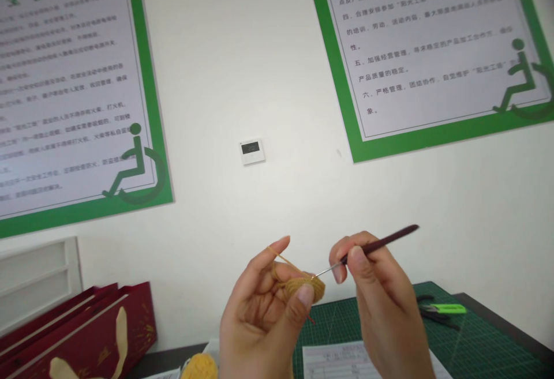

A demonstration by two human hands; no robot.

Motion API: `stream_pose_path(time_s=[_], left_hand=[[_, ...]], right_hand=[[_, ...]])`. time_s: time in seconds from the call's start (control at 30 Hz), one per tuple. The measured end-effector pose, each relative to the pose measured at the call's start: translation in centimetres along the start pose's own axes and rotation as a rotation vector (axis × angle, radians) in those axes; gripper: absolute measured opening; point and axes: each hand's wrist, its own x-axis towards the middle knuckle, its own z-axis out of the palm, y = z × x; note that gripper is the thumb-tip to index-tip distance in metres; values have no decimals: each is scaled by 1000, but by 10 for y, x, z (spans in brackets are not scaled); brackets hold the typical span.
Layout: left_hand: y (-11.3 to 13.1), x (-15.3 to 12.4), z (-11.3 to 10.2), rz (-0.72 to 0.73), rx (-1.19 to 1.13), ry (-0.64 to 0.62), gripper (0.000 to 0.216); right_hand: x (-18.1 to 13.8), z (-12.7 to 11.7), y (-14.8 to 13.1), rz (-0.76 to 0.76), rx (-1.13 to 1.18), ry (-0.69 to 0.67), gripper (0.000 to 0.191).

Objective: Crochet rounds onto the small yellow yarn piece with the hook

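My left hand (264, 310) pinches a small mustard-yellow crochet piece (318, 289) between thumb and fingers. A strand of yellow yarn (283, 258) runs from the raised index finger down to the piece. In my right hand (376, 286) is a crochet hook (392, 238) with a dark red-brown handle, gripped like a pen. Its thin metal shaft points left, and the tip meets the top edge of the crochet piece. A short bit of red thread (312, 320) shows just under the piece.
Below lie a green cutting mat (485, 338) and a printed sheet (333, 359). Black-handled scissors and a bright green cutter (448, 308) rest on the mat at right. A yellow yarn ball (199, 366) and dark red gift bags (141, 315) stand left. A wall with posters rises behind.
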Motion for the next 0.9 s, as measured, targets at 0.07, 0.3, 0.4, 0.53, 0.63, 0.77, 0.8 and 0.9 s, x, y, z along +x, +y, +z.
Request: stream_pose_path(time_s=[0.07, 0.3, 0.4, 0.53, 0.63, 0.77, 0.8, 0.9], left_hand=[[1, 1, -2, -36, -39, -26, 42], [1, 2, -1, -13, -8, 12, 40], [0, 1, 2, 26, 3, 61, 42], [2, -1, 4, -69, -65, 39, 46], [4, 0, 2, -303, -166, -56, 49], [7, 2, -2, -427, -202, -94, 54], [8, 3, -2, -423, -201, -98, 53], [11, 4, -4, -399, -208, -118, 42]], right_hand=[[4, 3, -2, 238, 194, -54, 37], [2, 11, 4, 341, 441, -257, 30], [0, 7, 9, -67, 211, -233, 7], [-1, 0, 10, -784, -365, -113, 32], [-1, 1, 9, -940, -412, -44, 34], [-5, 10, 10, -492, 49, -68, 11], [-7, 12, 9, -362, 155, -61, 11], [-9, 12, 5, -51, 397, -82, 20]])
